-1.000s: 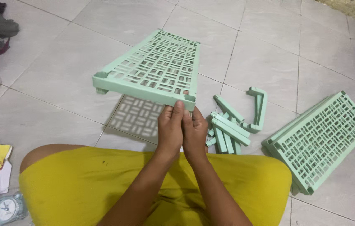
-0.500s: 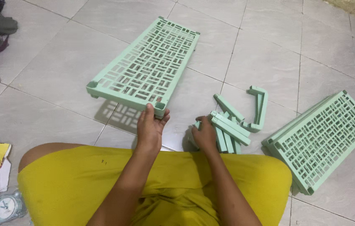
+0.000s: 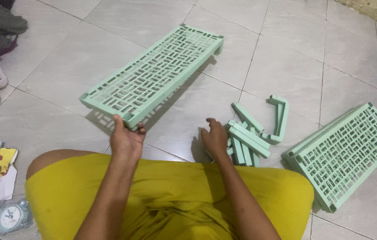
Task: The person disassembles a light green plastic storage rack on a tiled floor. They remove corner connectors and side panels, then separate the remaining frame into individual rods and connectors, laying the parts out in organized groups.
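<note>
A single head-worn camera looks steeply down from above the seated person, facing forward over the yellow lap (image 3: 170, 195) onto the tiled floor (image 3: 286, 58). It sits close, within arm's reach of the pale green lattice shelf panel (image 3: 153, 75). No second view shares the scene.

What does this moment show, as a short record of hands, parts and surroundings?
left hand: grips the near corner of the mint green lattice shelf panel
right hand: rests on the pile of green posts
stack of panels: leaning at right
floor: pale tiles
clock: bottom left
</note>
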